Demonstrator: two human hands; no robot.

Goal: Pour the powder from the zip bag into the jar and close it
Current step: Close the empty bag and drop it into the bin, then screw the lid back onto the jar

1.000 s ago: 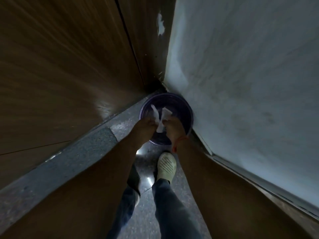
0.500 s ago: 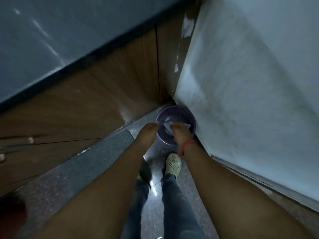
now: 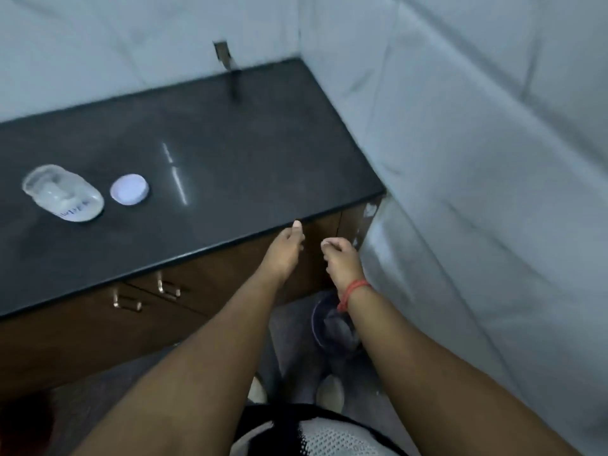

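Observation:
A clear jar (image 3: 62,192) with white powder in it and a handwritten label stands without a lid at the left of the black counter (image 3: 230,166). Its white lid (image 3: 129,189) lies flat just to the right of it. My left hand (image 3: 284,248) hovers at the counter's front edge, thumb out, holding nothing. My right hand (image 3: 342,258) is beside it with fingers curled in, also holding nothing. A red thread circles that wrist. Both hands are far to the right of the jar. The zip bag is not clearly seen.
A purple bin (image 3: 320,327) stands on the floor below my right wrist, with something pale and blurred inside. Brown cupboards with metal handles (image 3: 164,287) sit under the counter. A pale wall (image 3: 477,192) closes the right side. My feet are on the dark floor.
Both hands let go of the white bag over the purple bin and rose to counter height. The view lifted from the floor corner to the counter.

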